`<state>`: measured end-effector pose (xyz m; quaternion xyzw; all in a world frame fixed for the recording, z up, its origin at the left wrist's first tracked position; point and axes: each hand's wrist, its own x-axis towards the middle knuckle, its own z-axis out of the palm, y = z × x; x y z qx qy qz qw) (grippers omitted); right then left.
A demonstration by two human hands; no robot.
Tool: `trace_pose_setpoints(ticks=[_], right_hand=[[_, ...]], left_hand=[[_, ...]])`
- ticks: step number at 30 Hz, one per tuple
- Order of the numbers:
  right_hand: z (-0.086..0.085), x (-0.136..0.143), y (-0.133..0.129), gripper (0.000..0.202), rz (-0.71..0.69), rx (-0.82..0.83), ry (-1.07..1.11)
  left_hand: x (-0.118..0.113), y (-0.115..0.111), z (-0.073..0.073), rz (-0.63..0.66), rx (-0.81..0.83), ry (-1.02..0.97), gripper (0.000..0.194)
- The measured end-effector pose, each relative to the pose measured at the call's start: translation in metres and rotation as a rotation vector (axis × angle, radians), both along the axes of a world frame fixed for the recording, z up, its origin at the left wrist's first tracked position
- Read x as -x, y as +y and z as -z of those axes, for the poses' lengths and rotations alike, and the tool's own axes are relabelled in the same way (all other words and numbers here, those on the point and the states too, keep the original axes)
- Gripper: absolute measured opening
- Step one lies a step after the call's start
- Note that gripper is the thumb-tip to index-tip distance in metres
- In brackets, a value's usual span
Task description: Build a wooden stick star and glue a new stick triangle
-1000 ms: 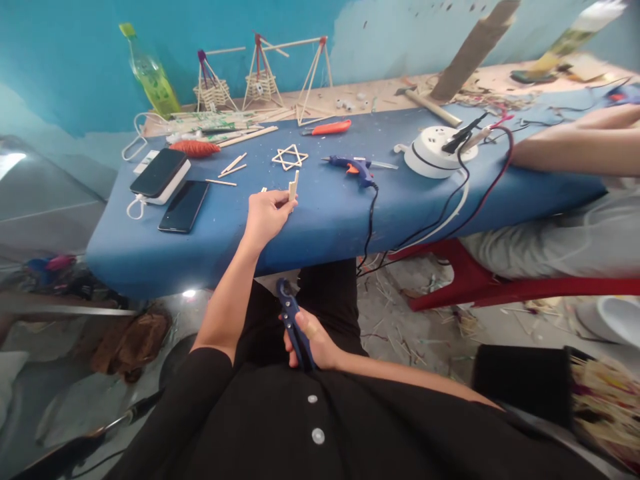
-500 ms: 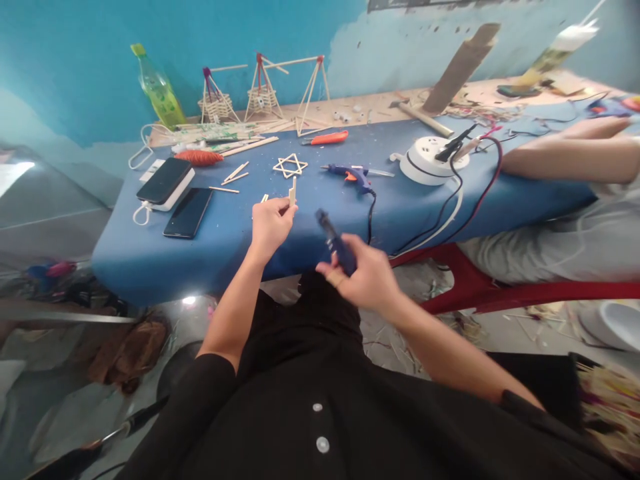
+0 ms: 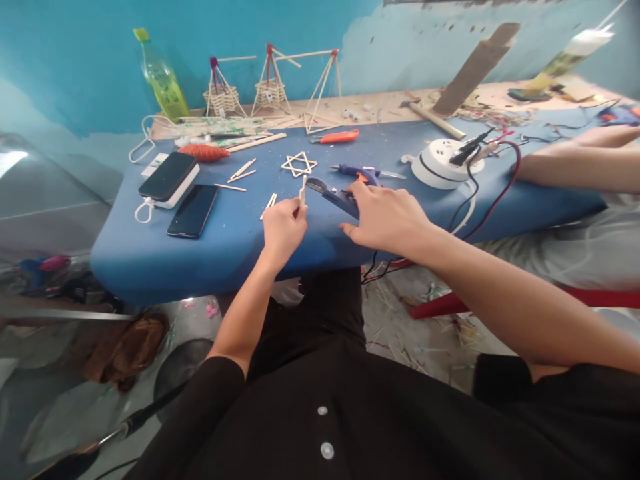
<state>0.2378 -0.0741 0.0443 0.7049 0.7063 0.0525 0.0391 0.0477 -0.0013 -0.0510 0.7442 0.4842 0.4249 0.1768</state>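
Note:
My left hand (image 3: 285,227) pinches some short wooden sticks (image 3: 303,191) that point upward over the blue table's near edge. Just right of it, a dark blue cutting tool (image 3: 333,196) lies under my right hand (image 3: 387,217), its head close to the sticks. My right hand's fingers are loosely spread over the tool's handle; whether they grip it is hard to tell. A six-pointed star of sticks (image 3: 299,165) lies flat behind my left hand. The blue glue gun (image 3: 356,173) rests behind my right hand, partly covered by it.
Two phones, one on a white power bank (image 3: 170,179), lie left on the blue table (image 3: 145,250). Behind stand stick frames (image 3: 220,93), a bottle (image 3: 165,87) and an orange cutter (image 3: 340,137). A round white power strip (image 3: 440,163) and another person's arm (image 3: 575,160) are right.
My right hand has moved forward and up over the table with the cutting tool, beside the sticks. The tool now points left. My left hand still holds its sticks.

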Motion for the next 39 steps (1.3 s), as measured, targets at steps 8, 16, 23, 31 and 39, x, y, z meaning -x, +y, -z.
trace_pose_setpoints(ticks=[8, 16, 23, 31, 39], right_hand=[[-0.003, 0.0, 0.0, 0.073, -0.02, 0.01, 0.028], [-0.008, 0.003, -0.001, 0.074, -0.014, 0.018, -0.012], [-0.009, 0.01, 0.001, 0.074, -0.039, 0.051, -0.006], [-0.013, 0.016, 0.007, 0.066, -0.027, 0.031, -0.066], [-0.036, 0.026, 0.011, 0.059, -0.028, 0.154, -0.205]], left_hand=[[0.0, -0.002, -0.004, 0.007, -0.003, 0.048, 0.024], [-0.001, -0.002, -0.005, 0.006, -0.002, 0.075, 0.026], [0.0, -0.003, -0.006, 0.02, -0.015, 0.09, 0.022], [-0.002, -0.004, -0.004, 0.009, -0.029, 0.115, 0.016], [-0.007, -0.004, -0.005, -0.024, -0.005, 0.096, 0.016]])
